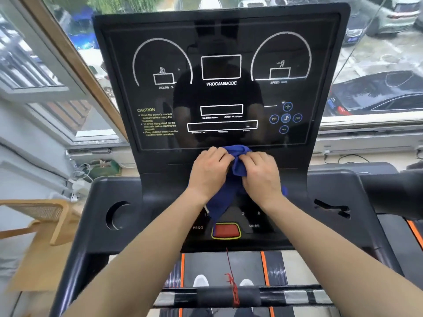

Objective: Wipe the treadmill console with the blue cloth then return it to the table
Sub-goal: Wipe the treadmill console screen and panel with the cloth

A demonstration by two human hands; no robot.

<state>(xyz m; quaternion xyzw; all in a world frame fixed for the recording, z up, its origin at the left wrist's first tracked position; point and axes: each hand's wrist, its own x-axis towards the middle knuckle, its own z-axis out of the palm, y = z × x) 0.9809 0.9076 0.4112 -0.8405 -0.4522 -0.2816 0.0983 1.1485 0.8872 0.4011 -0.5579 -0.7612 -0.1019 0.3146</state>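
The black treadmill console (220, 94) stands upright in front of me, its dark glossy display printed with white dials and boxes. Just below the display's lower edge, both hands hold the blue cloth (226, 193) bunched between them. My left hand (209, 172) grips its left side and my right hand (261, 175) grips its right side. The cloth's loose end hangs down over the lower button panel, just above the red stop button (226, 231). No table surface is clearly in view.
A round cup holder (116, 215) sits at the console's left. A red safety cord (231, 277) hangs to the front handlebar (240, 296). A wooden chair (39, 223) stands at the left, a window with parked cars lies behind, and another black machine (393, 193) is at the right.
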